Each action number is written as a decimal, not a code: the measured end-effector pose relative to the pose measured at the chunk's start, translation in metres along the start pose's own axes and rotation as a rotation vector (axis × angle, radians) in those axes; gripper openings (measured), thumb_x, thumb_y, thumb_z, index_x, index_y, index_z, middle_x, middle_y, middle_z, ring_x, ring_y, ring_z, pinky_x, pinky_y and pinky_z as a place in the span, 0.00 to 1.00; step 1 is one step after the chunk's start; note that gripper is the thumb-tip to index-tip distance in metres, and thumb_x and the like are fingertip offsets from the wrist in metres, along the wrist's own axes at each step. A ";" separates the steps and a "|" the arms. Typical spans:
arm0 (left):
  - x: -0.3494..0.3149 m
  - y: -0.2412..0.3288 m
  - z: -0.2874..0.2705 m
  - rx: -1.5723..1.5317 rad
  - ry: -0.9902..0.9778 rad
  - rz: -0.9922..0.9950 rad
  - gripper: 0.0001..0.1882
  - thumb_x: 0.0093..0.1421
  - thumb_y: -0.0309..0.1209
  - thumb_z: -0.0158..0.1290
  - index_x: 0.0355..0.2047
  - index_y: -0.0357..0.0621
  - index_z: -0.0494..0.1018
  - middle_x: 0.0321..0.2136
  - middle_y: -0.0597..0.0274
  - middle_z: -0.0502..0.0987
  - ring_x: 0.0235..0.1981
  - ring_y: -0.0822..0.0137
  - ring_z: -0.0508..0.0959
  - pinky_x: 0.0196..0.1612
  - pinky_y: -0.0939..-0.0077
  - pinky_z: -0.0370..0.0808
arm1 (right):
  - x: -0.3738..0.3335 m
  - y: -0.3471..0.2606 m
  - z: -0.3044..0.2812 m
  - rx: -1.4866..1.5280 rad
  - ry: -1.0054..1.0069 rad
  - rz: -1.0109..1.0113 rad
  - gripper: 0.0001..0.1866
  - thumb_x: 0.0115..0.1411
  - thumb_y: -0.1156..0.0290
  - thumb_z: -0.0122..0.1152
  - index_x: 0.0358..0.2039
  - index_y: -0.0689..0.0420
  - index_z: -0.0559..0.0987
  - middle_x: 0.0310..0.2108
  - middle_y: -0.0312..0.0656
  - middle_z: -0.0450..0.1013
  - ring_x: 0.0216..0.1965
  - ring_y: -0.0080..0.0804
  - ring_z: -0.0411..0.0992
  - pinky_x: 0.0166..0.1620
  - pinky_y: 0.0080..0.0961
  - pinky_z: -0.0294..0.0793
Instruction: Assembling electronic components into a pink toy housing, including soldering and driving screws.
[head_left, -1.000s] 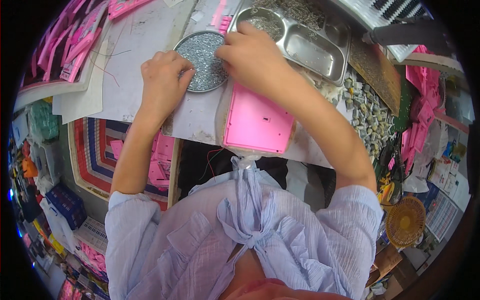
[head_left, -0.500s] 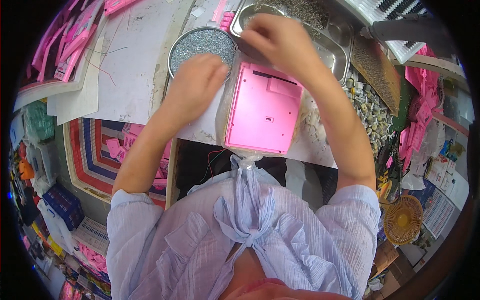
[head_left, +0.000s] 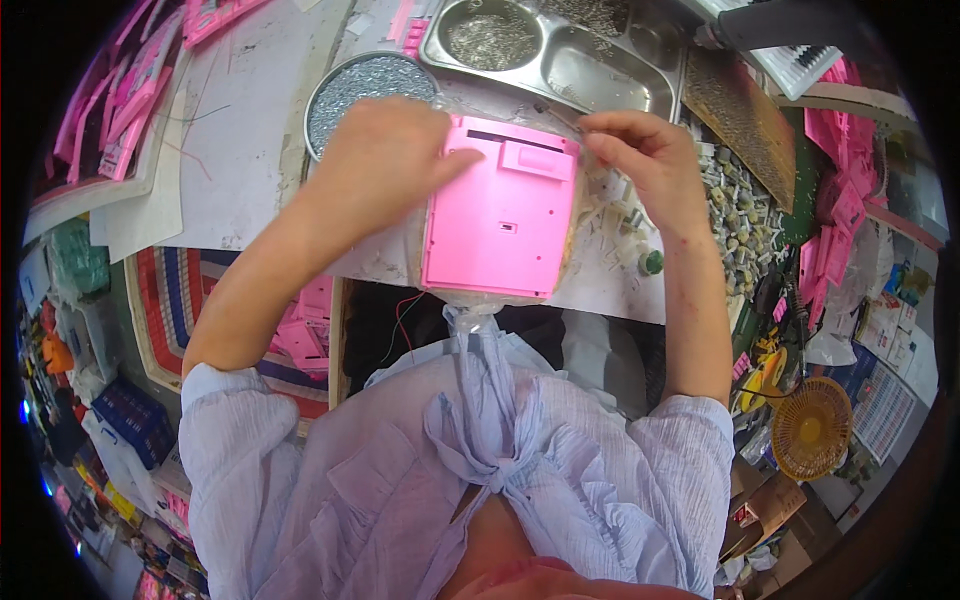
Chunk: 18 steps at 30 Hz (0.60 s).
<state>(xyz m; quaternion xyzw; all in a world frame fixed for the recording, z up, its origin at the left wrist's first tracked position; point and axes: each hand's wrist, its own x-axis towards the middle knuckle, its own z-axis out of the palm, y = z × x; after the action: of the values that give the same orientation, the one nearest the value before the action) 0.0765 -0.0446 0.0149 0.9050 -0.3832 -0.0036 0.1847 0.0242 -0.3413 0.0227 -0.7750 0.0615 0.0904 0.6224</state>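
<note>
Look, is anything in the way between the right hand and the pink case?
Nothing visible is. The right hand has its fingertips beside the far right corner of the pink case. The metal tray lies beyond, not between them.

Head-worn fisheye view, facing down, close above the workbench (head_left: 255, 160)

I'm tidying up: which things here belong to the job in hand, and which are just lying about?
Likely in the job:
pink panel, left hand over its edge
bowl of small metal pieces
compartmented steel tray

Apparently lying about:
yellow basket
blue crate
</note>
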 end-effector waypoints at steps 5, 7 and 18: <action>-0.020 -0.048 -0.013 0.063 0.185 -0.175 0.09 0.59 0.34 0.61 0.32 0.42 0.75 0.29 0.59 0.76 0.36 0.53 0.77 0.43 0.59 0.71 | 0.005 0.007 0.012 -0.086 0.005 -0.049 0.08 0.57 0.75 0.71 0.37 0.64 0.86 0.30 0.37 0.82 0.30 0.18 0.76 0.35 0.16 0.75; -0.030 -0.054 -0.006 0.085 0.172 -0.145 0.08 0.59 0.32 0.62 0.33 0.41 0.76 0.29 0.60 0.76 0.36 0.54 0.77 0.44 0.60 0.70 | 0.010 0.020 0.017 -0.048 0.000 -0.195 0.08 0.56 0.76 0.71 0.36 0.63 0.86 0.30 0.37 0.82 0.29 0.18 0.75 0.33 0.16 0.74; -0.032 -0.063 0.006 -0.120 0.235 -0.239 0.05 0.59 0.30 0.60 0.33 0.44 0.78 0.31 0.62 0.79 0.36 0.57 0.78 0.43 0.61 0.71 | 0.018 0.012 0.010 -0.176 -0.062 0.090 0.09 0.55 0.75 0.72 0.37 0.63 0.88 0.26 0.36 0.81 0.24 0.16 0.73 0.27 0.17 0.69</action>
<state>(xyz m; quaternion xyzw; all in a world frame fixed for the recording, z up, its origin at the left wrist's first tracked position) 0.0963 0.0154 -0.0162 0.9255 -0.2479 0.0574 0.2804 0.0390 -0.3341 0.0055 -0.8201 0.0685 0.1472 0.5487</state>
